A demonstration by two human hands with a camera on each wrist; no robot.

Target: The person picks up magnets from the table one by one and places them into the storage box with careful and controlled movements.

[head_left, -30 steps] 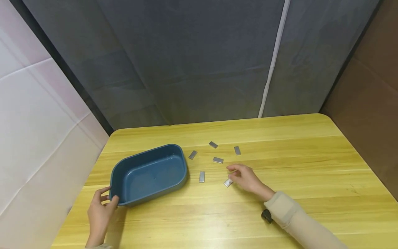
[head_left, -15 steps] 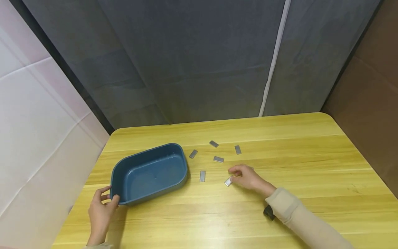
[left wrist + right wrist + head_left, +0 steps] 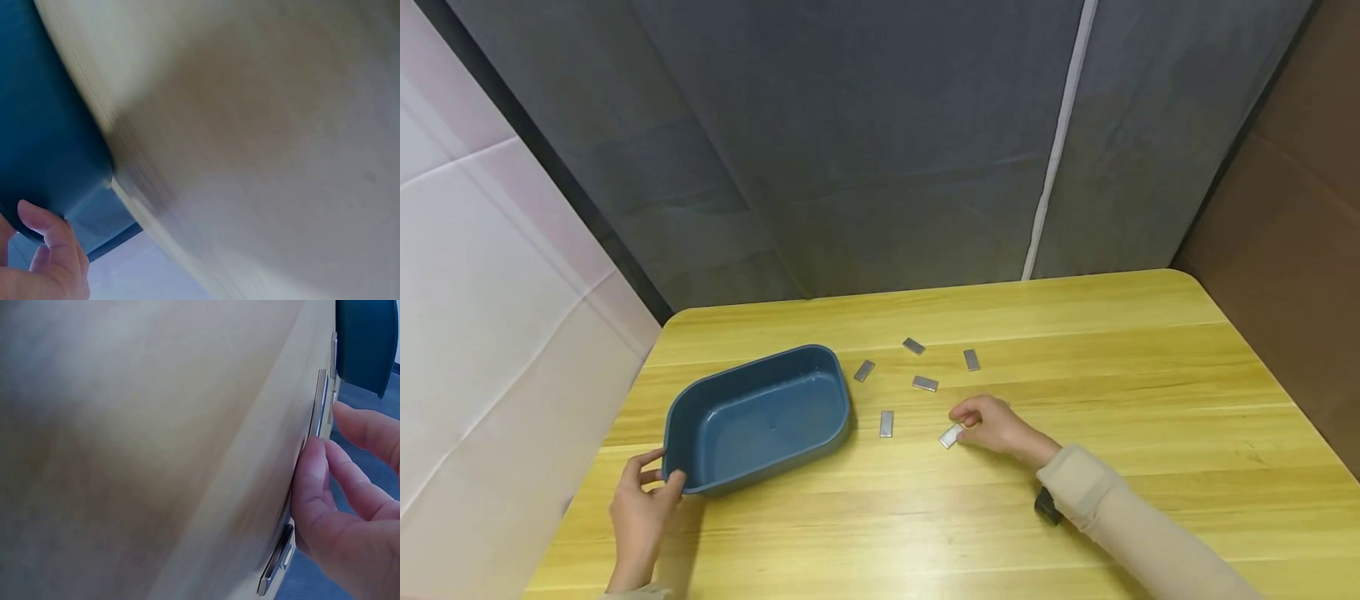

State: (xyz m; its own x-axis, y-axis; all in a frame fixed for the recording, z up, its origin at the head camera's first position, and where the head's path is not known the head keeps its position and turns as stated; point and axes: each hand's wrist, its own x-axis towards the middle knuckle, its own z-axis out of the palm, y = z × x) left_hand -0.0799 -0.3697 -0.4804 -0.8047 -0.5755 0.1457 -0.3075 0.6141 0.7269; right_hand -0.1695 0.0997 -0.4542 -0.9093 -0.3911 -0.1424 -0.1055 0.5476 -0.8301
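My left hand [image 3: 643, 517] grips the near left corner of a blue plastic basin [image 3: 756, 479], thumb and fingers at its rim. In the left wrist view the thumb and fingers [image 3: 53, 240] bend around the basin's edge. To the right, my right hand [image 3: 996, 427] pinches the near end of a small silver metal plate [image 3: 950, 437] low over the table. The right wrist view has this plate [image 3: 319, 403] jutting from between the fingertips, with the index finger raised apart from it. Nothing shows inside the basin.
Several similar metal plates lie scattered between basin and right hand, among them one upright-lying plate [image 3: 887, 424] and another [image 3: 926, 383] farther back. One more [image 3: 275, 562] lies beside the right hand, mostly hidden in the head view. Dark cloth [image 3: 880, 167] hangs behind the wooden table [image 3: 850, 542].
Slightly more of the metal plate at the right fingertips shows now. Both hands and the basin keep nearly the same places.
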